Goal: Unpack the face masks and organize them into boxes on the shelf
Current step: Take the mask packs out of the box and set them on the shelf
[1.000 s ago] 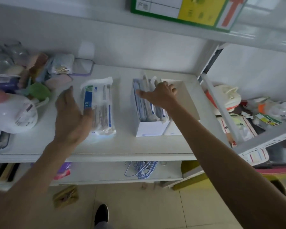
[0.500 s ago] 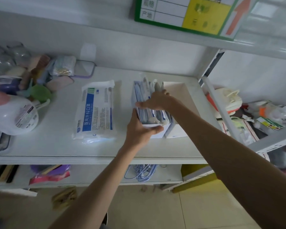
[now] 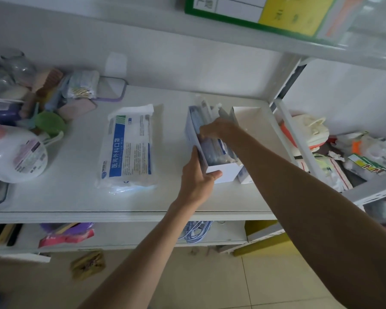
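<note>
From my seat the filled box [image 3: 225, 172] stands on the shelf [image 3: 76, 192] a little toward 1 o'clock of the middle of the view. Its long side runs away from me, and its mask packets [image 3: 212, 150] stand on edge inside. The empty box [image 3: 247, 117] sits just beside it at its 2 o'clock. The sealed pack [image 3: 129, 148] of masks lies flat, well apart at the box's 9 o'clock.

Handling, as I judge it: the box is thin card, light, and easy to crush or skid on the smooth shelf. It wants bracing at a corner, where the walls are stiffest, not a squeeze mid-wall. The packets are soft, slick film that will slide against each other and splay, so I would take them by the top edges, several together. The sealed pack looks floppy and light; I'd hold it by both long sides.

The left hand [image 3: 196, 177] grips the box's near-left corner, at its 7 o'clock. The thumb lies across the front wall and the fingers [image 3: 194, 159] run up the left wall, closed on the card. The right hand [image 3: 218, 130] lies over the packets, forearm running out toward 4 o'clock, its fingers [image 3: 204, 130] bent down toward the left wall. Whether they pinch a packet or only press the row I cannot tell — the tips are hidden.
</note>
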{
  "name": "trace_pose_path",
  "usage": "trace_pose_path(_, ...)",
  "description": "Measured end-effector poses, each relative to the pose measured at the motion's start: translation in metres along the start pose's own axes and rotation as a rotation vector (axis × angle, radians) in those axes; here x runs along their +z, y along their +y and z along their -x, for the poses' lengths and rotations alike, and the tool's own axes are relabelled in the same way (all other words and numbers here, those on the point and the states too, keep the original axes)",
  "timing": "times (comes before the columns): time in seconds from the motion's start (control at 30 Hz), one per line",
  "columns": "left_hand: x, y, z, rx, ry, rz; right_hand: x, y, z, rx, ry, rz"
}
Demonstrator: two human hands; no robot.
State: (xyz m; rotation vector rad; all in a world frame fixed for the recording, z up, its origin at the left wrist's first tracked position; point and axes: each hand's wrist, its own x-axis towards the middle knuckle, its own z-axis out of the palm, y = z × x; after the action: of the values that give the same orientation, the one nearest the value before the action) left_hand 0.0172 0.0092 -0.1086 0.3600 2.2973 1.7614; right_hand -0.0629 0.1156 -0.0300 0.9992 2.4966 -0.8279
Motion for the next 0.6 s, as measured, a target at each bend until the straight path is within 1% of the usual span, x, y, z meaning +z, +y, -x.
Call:
trace_pose_path(0.13,0.006,0.002,0.000,0.013,0.003,-0.042,0.015,0.010,-0.004,-0.069,0.226,0.054)
trace_pose_path(0.2,0.011,0.002,-0.002,0.029,0.009,-0.073,0.010,0.014,-0.007,-0.096,0.270,0.051)
trace_pose_path(0.3,0.017,0.000,-0.002,0.037,0.017,-0.141,-0.007,0.016,-0.005,-0.120,0.289,-0.025)
trace_pose_path(0.47,0.020,-0.003,0.005,0.163,0.070,-0.238,-0.028,0.020,0.008,-0.106,0.257,-0.193)
trace_pose_path(0.53,0.019,-0.002,0.006,0.175,0.065,-0.259,-0.032,0.022,0.011,-0.092,0.248,-0.229)
trace_pose_path(0.6,0.018,-0.002,0.005,0.150,0.047,-0.253,-0.034,0.023,0.012,-0.088,0.275,-0.229)
